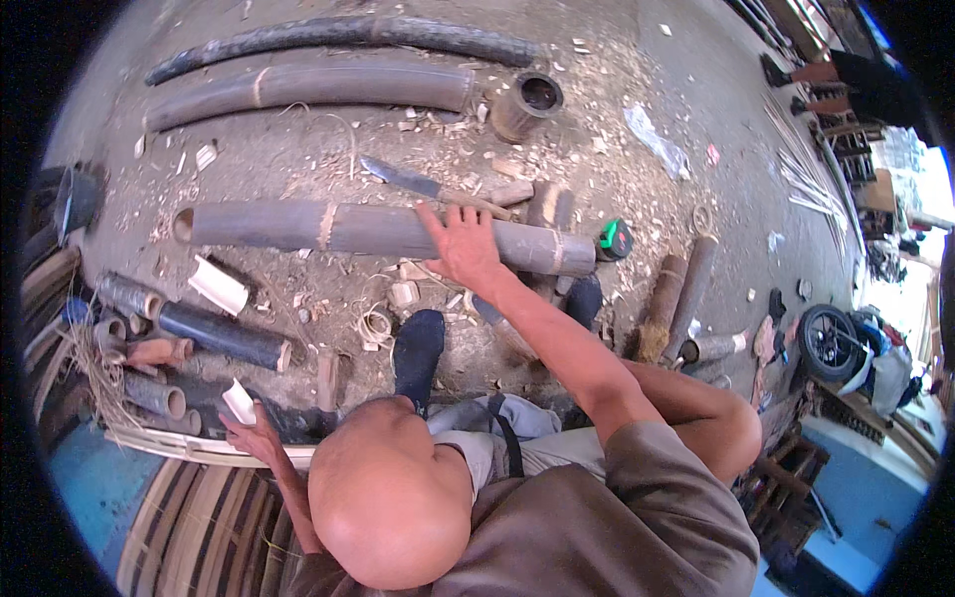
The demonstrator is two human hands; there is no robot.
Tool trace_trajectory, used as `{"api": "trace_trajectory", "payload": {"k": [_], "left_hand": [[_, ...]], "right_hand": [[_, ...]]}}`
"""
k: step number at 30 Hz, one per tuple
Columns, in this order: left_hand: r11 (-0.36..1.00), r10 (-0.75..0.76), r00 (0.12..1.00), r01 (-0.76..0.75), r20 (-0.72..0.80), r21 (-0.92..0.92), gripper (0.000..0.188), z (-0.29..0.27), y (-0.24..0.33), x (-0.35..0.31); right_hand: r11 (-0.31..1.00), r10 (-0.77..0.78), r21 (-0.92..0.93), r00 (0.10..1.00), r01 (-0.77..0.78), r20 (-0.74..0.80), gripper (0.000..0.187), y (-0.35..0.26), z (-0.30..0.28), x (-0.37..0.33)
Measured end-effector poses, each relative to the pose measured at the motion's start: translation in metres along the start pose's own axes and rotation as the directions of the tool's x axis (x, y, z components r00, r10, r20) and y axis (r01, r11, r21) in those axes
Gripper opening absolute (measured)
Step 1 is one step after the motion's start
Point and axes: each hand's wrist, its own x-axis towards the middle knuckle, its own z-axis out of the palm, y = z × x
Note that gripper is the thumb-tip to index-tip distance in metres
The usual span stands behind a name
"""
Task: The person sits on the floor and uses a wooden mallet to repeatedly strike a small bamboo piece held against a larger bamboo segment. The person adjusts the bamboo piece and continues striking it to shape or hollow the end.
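A thick brown bamboo pole [373, 231] lies crosswise in front of me, its hollow end to the left. My right hand [464, 244] rests on top of it right of the middle, fingers spread. Low on the left, my left hand [255, 436] holds a short, pale split bamboo piece [239, 402] between thumb and fingers. A similar split piece [218, 286] lies on the ground beyond that hand. Just past the pole is a large knife [406, 179] with a wooden handle. A green and black tape measure [615, 239] sits by the pole's right end.
Two long bamboo poles [318, 88] lie farther off, beside an upright bamboo section [526, 107]. Wood chips litter the ground. Cut bamboo sections [224, 335] are piled at left, others [691, 289] at right. A wheel [832, 341] and another person's legs [821, 88] show at far right.
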Motion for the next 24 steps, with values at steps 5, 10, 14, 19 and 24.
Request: {"api": "trace_trajectory", "payload": {"k": [5,10,14,19,24], "left_hand": [[0.887,0.444,0.875,-0.46,-0.195,-0.047,0.082,0.003,0.123,0.028],[0.876,0.458,0.87,-0.476,-0.181,-0.076,0.09,0.037,0.205,0.076],[0.998,0.035,0.999,-0.034,0.011,-0.056,0.107,0.084,0.235,0.109],[0.958,-0.047,0.998,0.033,-0.043,-0.284,0.064,0.097,0.207,0.115],[0.802,0.289,0.955,-0.206,0.062,-0.561,0.058,0.077,0.22,0.113]], "right_hand": [[1.0,0.012,0.008,0.999,-0.013,0.041,0.103,-0.005,0.0,0.008],[0.994,-0.1,0.048,0.993,0.098,0.054,0.103,-0.003,-0.001,0.018],[0.983,-0.151,0.108,0.989,0.15,0.002,0.102,-0.001,0.004,0.024],[0.981,-0.172,0.088,0.985,0.174,-0.031,0.098,0.018,-0.005,0.013],[0.987,-0.103,0.123,0.994,0.107,-0.036,0.1,0.061,-0.032,-0.015]]}}
